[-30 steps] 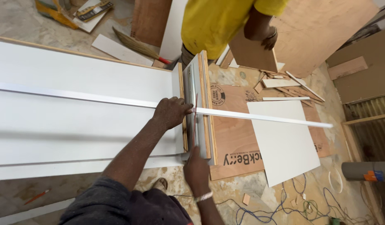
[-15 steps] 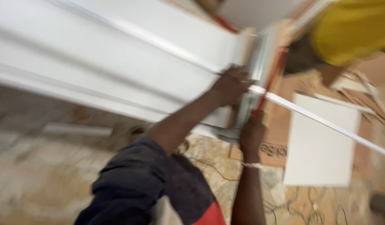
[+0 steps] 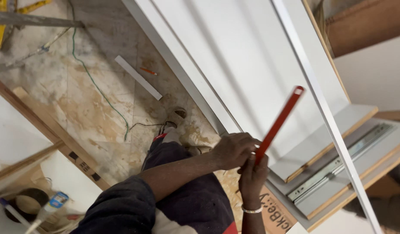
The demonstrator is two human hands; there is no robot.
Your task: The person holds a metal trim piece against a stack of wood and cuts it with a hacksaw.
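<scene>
Both hands have come off the white panel and are now meeting at lower centre of the frame, where a red pencil is slanting up toward the right. Left hand and right hand are touching, fingers curling around the pencil's lower end. A thin aluminium strip is lying diagonally across the panel, with a metal drawer slide resting at lower right.

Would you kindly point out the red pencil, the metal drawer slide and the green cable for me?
red pencil [image 3: 279, 123], head view, middle of its shaft.
metal drawer slide [image 3: 338, 167], head view, middle of the rail.
green cable [image 3: 96, 89], head view, its run across the floor.
</scene>
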